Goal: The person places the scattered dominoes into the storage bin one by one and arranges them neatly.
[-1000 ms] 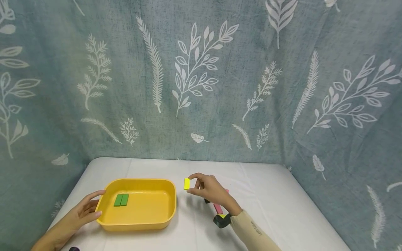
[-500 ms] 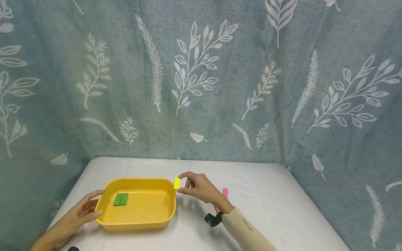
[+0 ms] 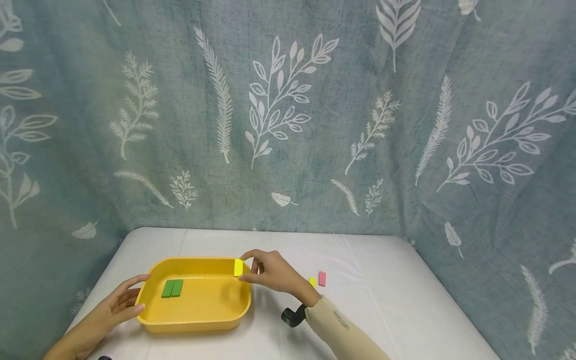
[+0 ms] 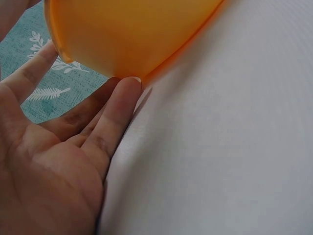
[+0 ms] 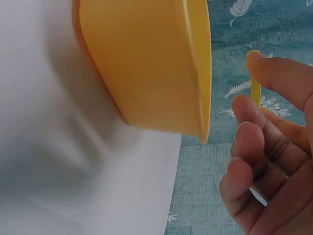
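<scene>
A yellow plastic tub (image 3: 211, 310) stands on the white-covered table, with two green rectangular blocks (image 3: 177, 288) lying side by side in its left part. My right hand (image 3: 272, 272) pinches a small flat yellow block (image 3: 238, 267) between thumb and forefinger, over the tub's back right corner. Edge-on in the right wrist view, this thin block (image 5: 256, 88) shows above the level of the rim. On the left, my left hand (image 3: 114, 302) rests extended fingers against the tub's outer side. Its fingertips (image 4: 129, 88) touch the wall low down in the left wrist view.
To the right of the tub, a pink block (image 3: 322, 279) and another yellow block (image 3: 312, 282) lie on the table, the latter partly behind my right forearm. A black wrist mount (image 3: 293, 317) sticks out from the right wrist. A leaf-patterned curtain (image 3: 288, 125) hangs behind the table.
My right hand has carried the yellow block leftward, from beside the tub to over its right end. The left hand, tub and green blocks have stayed in place.
</scene>
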A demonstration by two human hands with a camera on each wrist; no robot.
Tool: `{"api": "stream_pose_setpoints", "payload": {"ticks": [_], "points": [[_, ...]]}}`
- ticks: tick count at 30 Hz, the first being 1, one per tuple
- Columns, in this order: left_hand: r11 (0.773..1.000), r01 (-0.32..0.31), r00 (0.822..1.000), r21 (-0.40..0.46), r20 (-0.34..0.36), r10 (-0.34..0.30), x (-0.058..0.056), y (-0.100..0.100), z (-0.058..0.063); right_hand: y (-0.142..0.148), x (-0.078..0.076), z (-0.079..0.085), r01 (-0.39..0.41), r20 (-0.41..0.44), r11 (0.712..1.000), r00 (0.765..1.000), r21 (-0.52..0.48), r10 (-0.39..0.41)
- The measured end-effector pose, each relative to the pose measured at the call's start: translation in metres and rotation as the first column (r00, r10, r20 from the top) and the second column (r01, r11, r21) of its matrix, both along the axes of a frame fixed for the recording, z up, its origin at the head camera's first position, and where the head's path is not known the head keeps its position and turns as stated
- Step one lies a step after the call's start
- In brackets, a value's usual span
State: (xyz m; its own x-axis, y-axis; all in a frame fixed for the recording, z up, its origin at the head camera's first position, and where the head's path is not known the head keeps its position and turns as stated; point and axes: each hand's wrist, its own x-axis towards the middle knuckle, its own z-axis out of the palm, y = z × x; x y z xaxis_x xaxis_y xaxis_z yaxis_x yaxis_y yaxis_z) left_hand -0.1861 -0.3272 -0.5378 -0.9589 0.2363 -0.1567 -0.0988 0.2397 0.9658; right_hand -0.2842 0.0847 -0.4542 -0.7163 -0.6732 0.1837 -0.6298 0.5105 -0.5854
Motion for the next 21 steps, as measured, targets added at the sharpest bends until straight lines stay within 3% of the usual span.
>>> {"api": "stream_pose_setpoints", "payload": {"ticks": [21], "points": [[1.0,-0.002,1.0,0.011,0.003,0.001,0.001,0.0,0.002,-0.041,0.004,0.0,-0.065,-0.009,0.997,0.998,0.053,0.065]]}}
